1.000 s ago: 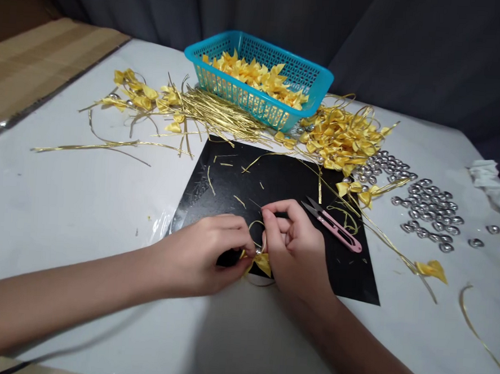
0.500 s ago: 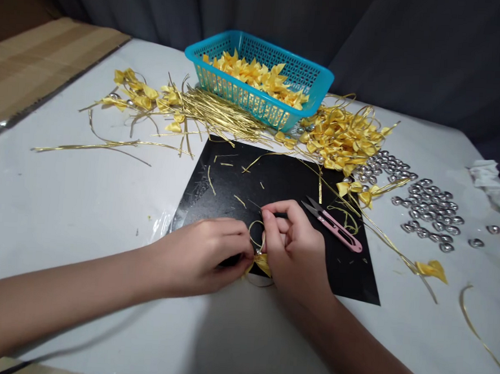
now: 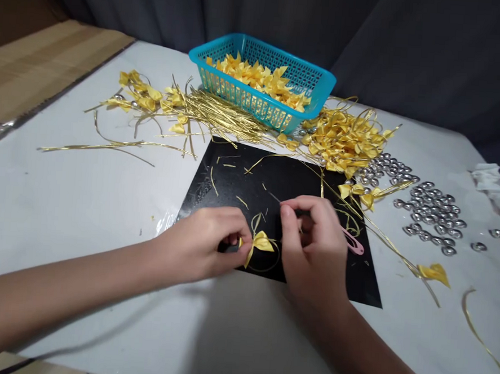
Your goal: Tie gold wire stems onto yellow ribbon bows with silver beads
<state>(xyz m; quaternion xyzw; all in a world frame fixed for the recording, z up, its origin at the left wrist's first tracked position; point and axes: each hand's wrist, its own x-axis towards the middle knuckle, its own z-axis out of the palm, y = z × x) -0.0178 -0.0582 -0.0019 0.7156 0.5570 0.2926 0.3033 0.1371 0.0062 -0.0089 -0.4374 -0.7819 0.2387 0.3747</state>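
Note:
My left hand [image 3: 213,238] pinches a small yellow ribbon bow [image 3: 263,242] by its left side, just above the black mat [image 3: 251,167]. Thin gold cord [image 3: 256,221] loops up from the bow's middle, and another loop curves below it toward my right hand. To the right, my right hand [image 3: 317,236] is closed, thumb and forefinger pinching a thin, needle-like strand [image 3: 274,198]; its exact kind is unclear. Pink thread snips [image 3: 354,242] lie on the mat, mostly covered by my right hand.
Behind the mat stands a blue basket [image 3: 262,89] of yellow bows. Gold cords [image 3: 224,115] lie before it, with a heap of corded bows [image 3: 346,136] to the right. Silver beads [image 3: 433,206] spread at the right, near a white crumpled cloth [image 3: 491,182]. Cord scraps dot the mat.
My right hand has moved right, away from my left hand, carrying the thin strand. The bow now shows between the hands, and the snips are more covered.

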